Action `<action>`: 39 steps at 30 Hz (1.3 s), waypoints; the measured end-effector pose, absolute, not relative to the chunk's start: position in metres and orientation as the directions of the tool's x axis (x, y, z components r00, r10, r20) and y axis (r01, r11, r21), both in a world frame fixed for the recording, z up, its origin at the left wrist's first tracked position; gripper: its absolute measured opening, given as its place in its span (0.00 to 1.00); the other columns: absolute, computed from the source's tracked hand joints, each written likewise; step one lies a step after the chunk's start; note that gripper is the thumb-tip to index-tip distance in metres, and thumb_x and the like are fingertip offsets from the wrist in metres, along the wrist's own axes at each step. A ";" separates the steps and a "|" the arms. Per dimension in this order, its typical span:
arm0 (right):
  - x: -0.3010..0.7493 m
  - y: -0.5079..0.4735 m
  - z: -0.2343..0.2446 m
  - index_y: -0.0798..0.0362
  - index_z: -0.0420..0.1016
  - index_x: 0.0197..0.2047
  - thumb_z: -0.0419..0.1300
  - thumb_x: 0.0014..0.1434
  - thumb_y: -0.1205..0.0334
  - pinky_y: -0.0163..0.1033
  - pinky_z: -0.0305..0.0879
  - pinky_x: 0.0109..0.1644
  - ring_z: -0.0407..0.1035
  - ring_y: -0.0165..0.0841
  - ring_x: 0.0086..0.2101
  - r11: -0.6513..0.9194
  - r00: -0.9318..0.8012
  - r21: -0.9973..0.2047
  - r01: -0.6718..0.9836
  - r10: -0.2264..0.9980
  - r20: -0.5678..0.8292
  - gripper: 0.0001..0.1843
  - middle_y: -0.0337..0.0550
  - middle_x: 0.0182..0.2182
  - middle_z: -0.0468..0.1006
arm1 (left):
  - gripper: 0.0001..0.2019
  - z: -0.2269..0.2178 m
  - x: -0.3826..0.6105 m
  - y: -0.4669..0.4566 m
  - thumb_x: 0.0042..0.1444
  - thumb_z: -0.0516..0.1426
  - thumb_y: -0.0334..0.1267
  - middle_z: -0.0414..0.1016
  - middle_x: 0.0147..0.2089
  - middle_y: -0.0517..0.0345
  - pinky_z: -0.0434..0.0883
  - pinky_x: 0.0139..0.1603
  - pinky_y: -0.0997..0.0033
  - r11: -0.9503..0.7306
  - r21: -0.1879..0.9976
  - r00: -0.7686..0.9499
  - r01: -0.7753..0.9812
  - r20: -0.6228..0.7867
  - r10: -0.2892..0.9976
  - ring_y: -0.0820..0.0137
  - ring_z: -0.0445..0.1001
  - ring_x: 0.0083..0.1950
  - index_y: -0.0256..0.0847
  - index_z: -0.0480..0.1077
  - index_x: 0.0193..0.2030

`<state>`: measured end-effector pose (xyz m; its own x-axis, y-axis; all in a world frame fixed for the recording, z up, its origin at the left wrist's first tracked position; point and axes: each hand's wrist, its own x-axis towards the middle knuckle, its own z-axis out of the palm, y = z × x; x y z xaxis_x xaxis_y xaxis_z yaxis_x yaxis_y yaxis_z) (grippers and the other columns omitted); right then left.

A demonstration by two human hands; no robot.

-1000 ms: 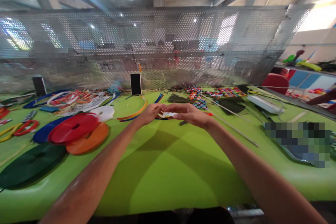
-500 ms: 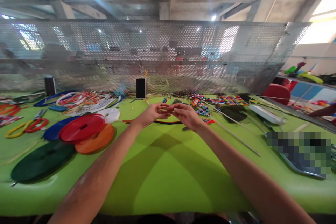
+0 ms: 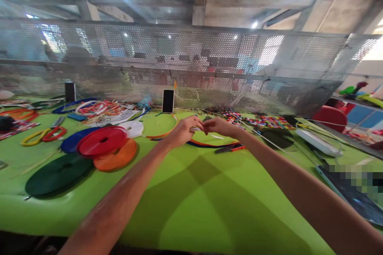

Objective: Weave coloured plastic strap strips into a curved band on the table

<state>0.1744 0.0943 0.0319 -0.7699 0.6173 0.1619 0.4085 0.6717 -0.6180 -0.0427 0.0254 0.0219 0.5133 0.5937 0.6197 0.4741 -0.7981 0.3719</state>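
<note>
Two hands, one pale strip

Two bare hands meet above the green table [image 3: 191,207]: the left hand [image 3: 182,131] and right hand [image 3: 220,126] pinch a small pale strip [image 3: 198,129] between narrowed fingertips. Four flat tape rolls lie left: dark green [image 3: 56,174], orange [image 3: 115,159], red [image 3: 101,142], blue [image 3: 72,143]. Beyond the hands lies an orange-and-blue loop [image 3: 215,142]; farther back, one phone [image 3: 168,101] stands against the mesh screen [image 3: 191,67].

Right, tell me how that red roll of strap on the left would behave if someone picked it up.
The red roll is flat, thin strap wound in a coil, so it probably feels light. Lifted carelessly, its windings could slip and unspool. Lying flat atop the orange roll, it seems unlikely to roll away.
</note>
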 end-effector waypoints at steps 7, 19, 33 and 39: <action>0.191 0.112 0.008 0.56 0.83 0.31 0.63 0.54 0.68 0.37 0.63 0.37 0.71 0.34 0.30 0.608 -0.565 -0.378 0.698 0.792 0.229 0.06 0.46 0.28 0.81 | 0.11 0.021 -0.054 0.025 0.61 0.54 0.23 0.70 0.52 0.44 0.66 0.62 0.47 -0.634 0.160 0.456 0.757 0.565 0.688 0.54 0.68 0.58 0.36 0.75 0.46; 0.181 0.080 -0.030 0.54 0.84 0.37 0.58 0.58 0.72 0.37 0.68 0.42 0.75 0.37 0.37 0.684 -0.636 -0.266 0.679 0.729 0.252 0.12 0.49 0.36 0.84 | 0.14 -0.016 -0.012 0.004 0.63 0.57 0.27 0.74 0.52 0.43 0.71 0.55 0.58 -0.600 -0.064 0.596 0.797 0.245 0.765 0.55 0.72 0.55 0.33 0.73 0.54; 0.214 0.066 -0.031 0.52 0.83 0.40 0.64 0.61 0.63 0.42 0.68 0.49 0.74 0.38 0.42 0.801 -0.750 -0.313 0.510 0.592 0.295 0.06 0.48 0.39 0.81 | 0.17 -0.023 -0.008 0.007 0.63 0.54 0.25 0.71 0.58 0.45 0.67 0.62 0.55 -0.598 -0.040 0.585 0.800 0.270 0.765 0.56 0.67 0.61 0.36 0.70 0.58; 0.216 0.067 -0.041 0.56 0.84 0.40 0.61 0.61 0.70 0.42 0.67 0.46 0.73 0.40 0.39 0.786 -0.707 -0.321 0.528 0.616 0.347 0.09 0.50 0.35 0.79 | 0.14 -0.030 -0.007 0.014 0.66 0.52 0.27 0.74 0.50 0.46 0.69 0.57 0.57 -0.635 -0.006 0.615 0.772 0.257 0.745 0.58 0.71 0.53 0.36 0.73 0.55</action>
<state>0.2159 0.0675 -0.0407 -0.7069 0.6164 0.3470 0.5279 0.7862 -0.3212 -0.0072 0.0145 -0.0305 0.6154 0.7453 0.2566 0.7721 -0.6354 -0.0060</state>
